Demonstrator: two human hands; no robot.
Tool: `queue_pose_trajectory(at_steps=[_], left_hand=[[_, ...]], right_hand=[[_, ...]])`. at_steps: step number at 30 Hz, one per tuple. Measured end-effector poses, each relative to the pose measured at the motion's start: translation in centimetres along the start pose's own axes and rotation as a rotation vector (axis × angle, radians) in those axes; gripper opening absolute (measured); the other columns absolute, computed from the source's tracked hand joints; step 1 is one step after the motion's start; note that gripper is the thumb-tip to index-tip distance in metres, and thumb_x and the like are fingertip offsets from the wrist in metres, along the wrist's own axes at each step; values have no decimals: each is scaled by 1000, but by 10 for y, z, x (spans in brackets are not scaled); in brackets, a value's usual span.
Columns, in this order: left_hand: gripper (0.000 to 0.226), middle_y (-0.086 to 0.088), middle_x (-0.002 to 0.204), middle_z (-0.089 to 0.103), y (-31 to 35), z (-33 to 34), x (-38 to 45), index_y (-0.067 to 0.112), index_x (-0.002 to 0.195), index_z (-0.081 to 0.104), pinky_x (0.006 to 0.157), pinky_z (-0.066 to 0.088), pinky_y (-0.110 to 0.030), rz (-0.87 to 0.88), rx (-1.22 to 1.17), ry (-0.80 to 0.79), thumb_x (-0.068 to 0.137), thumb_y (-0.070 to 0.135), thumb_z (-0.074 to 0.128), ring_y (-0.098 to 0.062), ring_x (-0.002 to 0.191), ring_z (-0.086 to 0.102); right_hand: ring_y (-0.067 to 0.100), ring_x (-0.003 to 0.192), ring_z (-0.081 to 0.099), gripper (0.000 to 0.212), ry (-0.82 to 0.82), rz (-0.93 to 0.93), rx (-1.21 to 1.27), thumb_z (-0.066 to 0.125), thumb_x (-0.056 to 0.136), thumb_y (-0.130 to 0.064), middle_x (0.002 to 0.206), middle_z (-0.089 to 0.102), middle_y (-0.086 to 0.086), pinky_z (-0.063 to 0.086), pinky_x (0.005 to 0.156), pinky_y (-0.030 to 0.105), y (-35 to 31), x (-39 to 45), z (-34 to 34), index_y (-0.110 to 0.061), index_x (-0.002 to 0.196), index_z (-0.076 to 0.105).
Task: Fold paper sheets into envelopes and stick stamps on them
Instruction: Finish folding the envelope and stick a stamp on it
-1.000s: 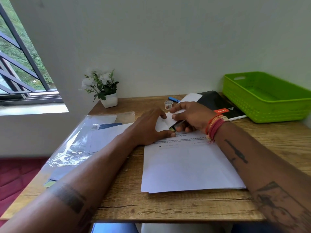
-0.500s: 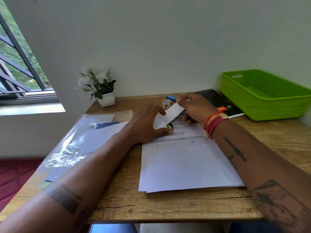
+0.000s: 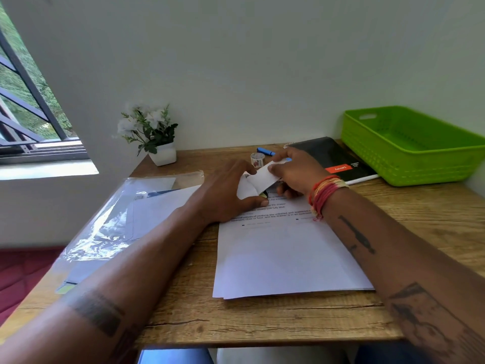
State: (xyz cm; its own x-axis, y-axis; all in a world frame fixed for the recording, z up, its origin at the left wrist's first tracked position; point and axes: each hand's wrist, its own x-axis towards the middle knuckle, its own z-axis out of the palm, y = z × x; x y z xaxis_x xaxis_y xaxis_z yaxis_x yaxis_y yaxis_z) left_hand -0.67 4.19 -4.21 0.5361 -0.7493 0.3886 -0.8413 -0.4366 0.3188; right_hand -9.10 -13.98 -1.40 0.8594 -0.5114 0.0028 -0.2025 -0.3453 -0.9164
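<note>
A stack of white printed sheets (image 3: 286,256) lies on the wooden desk (image 3: 262,321) in front of me. At its far end, both hands hold a small folded piece of white paper (image 3: 256,183). My left hand (image 3: 228,195) pinches its near left part, thumb stretched along the sheet. My right hand (image 3: 296,172) grips its far right end between thumb and fingers. A small roll of stamps (image 3: 257,159) stands just behind the hands.
A clear plastic sleeve holding white envelopes (image 3: 126,224) lies at the left. At the back stand a white flower pot (image 3: 164,155), a blue pen (image 3: 265,151), a black notebook (image 3: 333,158) and a green plastic basket (image 3: 412,145).
My right hand has drawn the far end of the folded paper in toward my left hand, making the piece shorter. More printed text shows on the top sheet.
</note>
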Motion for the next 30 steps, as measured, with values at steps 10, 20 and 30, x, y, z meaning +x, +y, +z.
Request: queue_pose_trajectory(at_steps=[10,20,30], left_hand=[[75,12,137,50,-2,1,1,38,129,46,95,46,-36,8,15,8,70,76,71,-12,120,48],[77,11,141,48,2,2,1,38,132,44,97,43,-34,45,26,25,70,76,70,-11,125,46],[72,7,136,51,3,4,1,30,132,47,102,42,-36,138,15,44,76,66,73,-14,125,49]], right_hand=[[8,35,57,16,21,4,-137,65,89,-15,78,70,7,42,35,20,3,3,9,-22,103,64],[19,50,53,48,-22,156,-87,64,91,-14,62,63,7,41,43,24,-4,4,-3,-8,138,54],[10,48,53,19,-134,-3,-173,68,86,-14,66,60,-2,43,42,22,-1,-1,11,-6,103,72]])
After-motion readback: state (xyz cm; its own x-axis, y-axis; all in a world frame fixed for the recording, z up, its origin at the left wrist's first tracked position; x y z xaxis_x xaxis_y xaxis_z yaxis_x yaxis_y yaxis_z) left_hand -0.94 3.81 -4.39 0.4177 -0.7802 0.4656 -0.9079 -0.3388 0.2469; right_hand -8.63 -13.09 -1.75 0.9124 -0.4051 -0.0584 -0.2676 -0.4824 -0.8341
